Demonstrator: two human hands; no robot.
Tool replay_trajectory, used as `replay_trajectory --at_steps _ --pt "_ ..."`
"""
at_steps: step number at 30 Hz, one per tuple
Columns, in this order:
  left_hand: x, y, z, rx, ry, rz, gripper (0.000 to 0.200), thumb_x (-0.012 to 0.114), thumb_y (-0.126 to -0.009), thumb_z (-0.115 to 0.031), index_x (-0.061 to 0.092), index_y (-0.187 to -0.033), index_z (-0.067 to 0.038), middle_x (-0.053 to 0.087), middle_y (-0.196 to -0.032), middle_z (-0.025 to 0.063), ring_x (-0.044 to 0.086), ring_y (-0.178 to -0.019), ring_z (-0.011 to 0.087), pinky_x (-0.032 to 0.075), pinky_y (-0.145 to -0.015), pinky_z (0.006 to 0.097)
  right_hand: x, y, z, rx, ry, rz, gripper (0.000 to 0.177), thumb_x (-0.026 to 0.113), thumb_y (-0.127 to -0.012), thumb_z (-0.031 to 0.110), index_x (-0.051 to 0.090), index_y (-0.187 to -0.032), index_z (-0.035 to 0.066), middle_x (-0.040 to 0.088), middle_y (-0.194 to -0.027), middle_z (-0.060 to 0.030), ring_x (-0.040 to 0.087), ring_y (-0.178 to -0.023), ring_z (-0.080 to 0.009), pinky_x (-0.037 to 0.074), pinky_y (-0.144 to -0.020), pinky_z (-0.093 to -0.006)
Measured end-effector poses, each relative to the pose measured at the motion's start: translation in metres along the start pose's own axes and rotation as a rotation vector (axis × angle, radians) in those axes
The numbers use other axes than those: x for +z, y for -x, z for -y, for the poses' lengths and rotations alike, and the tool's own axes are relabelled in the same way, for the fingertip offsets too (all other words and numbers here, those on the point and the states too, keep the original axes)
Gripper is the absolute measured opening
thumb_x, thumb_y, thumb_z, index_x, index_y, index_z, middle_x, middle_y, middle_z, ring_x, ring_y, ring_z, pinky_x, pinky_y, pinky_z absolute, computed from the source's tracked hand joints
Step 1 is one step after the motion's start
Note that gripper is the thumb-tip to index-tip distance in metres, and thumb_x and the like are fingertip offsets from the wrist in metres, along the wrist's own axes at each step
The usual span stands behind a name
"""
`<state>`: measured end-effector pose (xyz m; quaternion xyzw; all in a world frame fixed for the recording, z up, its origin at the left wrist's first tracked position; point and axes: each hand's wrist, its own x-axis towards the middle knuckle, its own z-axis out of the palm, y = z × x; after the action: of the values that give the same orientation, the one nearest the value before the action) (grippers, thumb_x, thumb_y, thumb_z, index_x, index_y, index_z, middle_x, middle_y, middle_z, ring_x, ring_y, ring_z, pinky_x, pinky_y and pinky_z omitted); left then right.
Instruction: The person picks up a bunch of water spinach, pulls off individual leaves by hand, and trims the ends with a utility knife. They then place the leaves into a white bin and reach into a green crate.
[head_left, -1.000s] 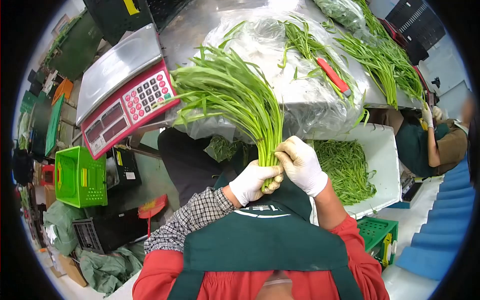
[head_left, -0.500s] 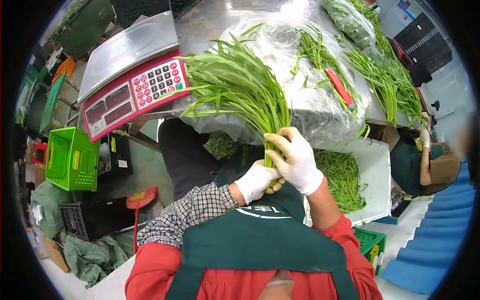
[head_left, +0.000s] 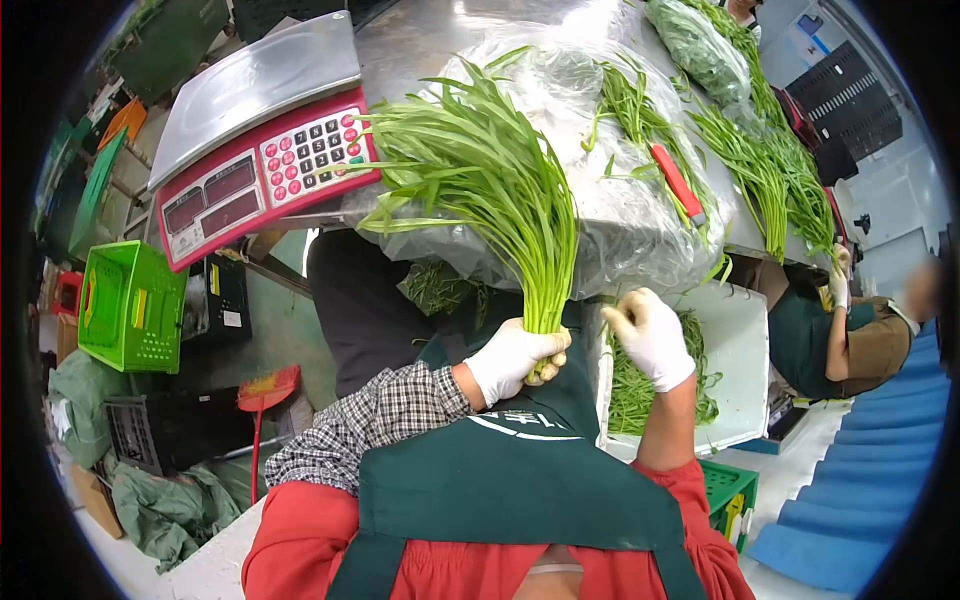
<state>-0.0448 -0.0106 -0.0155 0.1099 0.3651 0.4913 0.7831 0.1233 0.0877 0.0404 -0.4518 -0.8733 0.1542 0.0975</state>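
On the scale (head_left: 258, 140) beside the greens (head_left: 525, 205), keys (head_left: 318, 147) read 7, 8, 9.

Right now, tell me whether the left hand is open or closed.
Closed: the left hand wraps around the green bunch near its lower end, the leaves fanning out beyond.

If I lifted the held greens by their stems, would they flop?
Partly, I'd guess: the leaves arch toward the scale. The stems, fairly straight beyond the left hand, look stiffer. Thin leaves would probably bruise easily.
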Motion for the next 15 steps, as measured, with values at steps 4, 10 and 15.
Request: replay_trajectory --at_steps 4,10,15 --pt "-0.001 0.000 0.000 0.005 0.004 0.013 0.012 0.059 -0.083 -0.011 0.053 -0.090 -0.003 0.054 -0.066 0.0060 0.046 -0.046 0.0101 0.031 -0.037 0.0199 0.012 -0.007 0.024 -0.047 -0.479 -0.224 0.007 0.060 -0.075 0.002 0.057 -0.081 0.001 0.056 -0.077 -0.0127 0.057 -0.067 -0.0243 0.046 -0.064 -0.0303" --pt "-0.003 -0.001 0.002 0.009 0.034 0.045 0.009 0.059 -0.083 -0.010 0.053 -0.087 -0.003 0.055 -0.066 0.0066 0.049 -0.046 0.0109 0.033 -0.036 0.0202 0.026 -0.004 0.043 -0.317 -0.468 -0.120 0.027 0.060 -0.073 -0.004 0.058 -0.100 0.000 0.049 -0.073 -0.0060 0.052 -0.060 -0.0114 0.043 -0.054 -0.0230" --pt "-0.002 -0.002 0.003 0.028 0.015 0.038 0.008 0.057 -0.081 -0.006 0.052 -0.087 -0.002 0.055 -0.066 0.0075 0.049 -0.046 0.0126 0.034 -0.036 0.0209 0.029 -0.003 0.048 -0.073 -0.549 -0.110 0.023 0.064 -0.074 0.005 0.059 -0.096 0.001 0.053 -0.066 -0.0047 0.049 -0.051 -0.0102 0.043 -0.050 -0.0234"
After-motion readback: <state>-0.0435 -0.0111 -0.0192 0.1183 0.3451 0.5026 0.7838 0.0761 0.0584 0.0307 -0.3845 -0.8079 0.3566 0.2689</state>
